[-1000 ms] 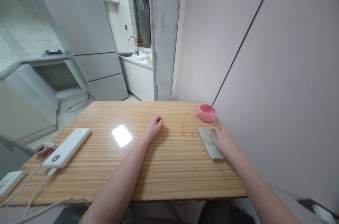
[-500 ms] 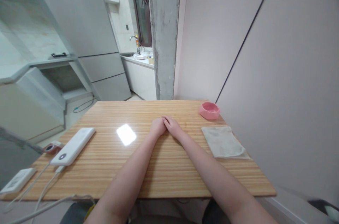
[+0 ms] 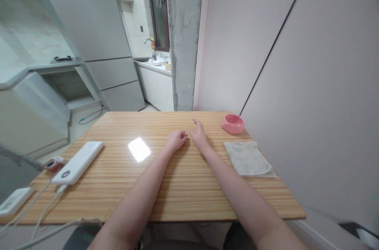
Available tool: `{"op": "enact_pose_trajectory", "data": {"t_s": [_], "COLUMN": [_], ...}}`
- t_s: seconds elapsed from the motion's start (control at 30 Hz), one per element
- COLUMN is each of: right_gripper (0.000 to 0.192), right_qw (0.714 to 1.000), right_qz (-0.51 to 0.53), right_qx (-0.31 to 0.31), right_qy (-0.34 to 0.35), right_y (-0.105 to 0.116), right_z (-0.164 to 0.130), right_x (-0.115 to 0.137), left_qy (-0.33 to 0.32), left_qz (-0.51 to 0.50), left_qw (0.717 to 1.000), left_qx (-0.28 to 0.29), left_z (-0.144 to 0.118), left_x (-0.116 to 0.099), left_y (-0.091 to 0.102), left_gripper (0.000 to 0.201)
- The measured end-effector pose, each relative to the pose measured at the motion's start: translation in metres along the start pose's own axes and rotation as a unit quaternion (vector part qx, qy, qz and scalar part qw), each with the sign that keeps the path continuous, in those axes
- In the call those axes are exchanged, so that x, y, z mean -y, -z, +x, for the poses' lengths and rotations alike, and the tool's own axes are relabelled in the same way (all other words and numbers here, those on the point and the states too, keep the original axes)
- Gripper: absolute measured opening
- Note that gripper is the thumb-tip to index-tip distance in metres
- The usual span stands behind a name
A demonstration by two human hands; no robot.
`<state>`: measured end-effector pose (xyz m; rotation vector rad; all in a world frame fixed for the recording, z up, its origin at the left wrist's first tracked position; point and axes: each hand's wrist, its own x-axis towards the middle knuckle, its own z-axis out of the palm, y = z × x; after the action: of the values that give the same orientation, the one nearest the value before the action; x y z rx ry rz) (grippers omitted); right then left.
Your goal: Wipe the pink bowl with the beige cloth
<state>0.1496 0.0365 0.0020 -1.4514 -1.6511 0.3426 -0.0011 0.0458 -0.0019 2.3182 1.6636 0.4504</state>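
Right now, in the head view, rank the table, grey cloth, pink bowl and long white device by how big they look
By area in the picture:
1. Table
2. Grey cloth
3. Long white device
4. Pink bowl
The bowl sits farther back, which may make it look smaller.

Wht power bank (image 3: 79, 162) at L w/ cable (image 3: 62, 189) plugged in near end; small red item (image 3: 52, 165) just beside it. Bkgd: gray fridge (image 3: 103, 25), sink (image 3: 142, 60) w/ tap (image 3: 154, 49) nr window (image 3: 160, 13), rough pillar (image 3: 185, 41) in ctr, pale wall (image 3: 242, 25) on R.
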Motion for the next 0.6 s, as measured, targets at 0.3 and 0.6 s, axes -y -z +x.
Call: {"op": "enact_pose_trajectory", "data": {"t_s": [0.3, 0.6], "right_gripper": [0.038, 0.007], "right_qw": [0.931, 0.990], "right_qz": [-0.249, -0.068], "right_qx": [-0.153, -0.123], "right_qy": [-0.219, 0.009], "right_y": [0.090, 0.058], "right_z": [0.013, 0.020], "right_x": [-0.078, -0.063], "left_qy": [0.003, -0.078], "left_qz": [-0.023, -0.069], "left_qw": [0.999, 0.981], "left_qx": [-0.027, -0.166], "left_z": [0.006, 0.002], "left_x": [0.005, 0.002], "left_y": [-0.002, 0.002], "left_gripper": [0.033, 0.030]}}
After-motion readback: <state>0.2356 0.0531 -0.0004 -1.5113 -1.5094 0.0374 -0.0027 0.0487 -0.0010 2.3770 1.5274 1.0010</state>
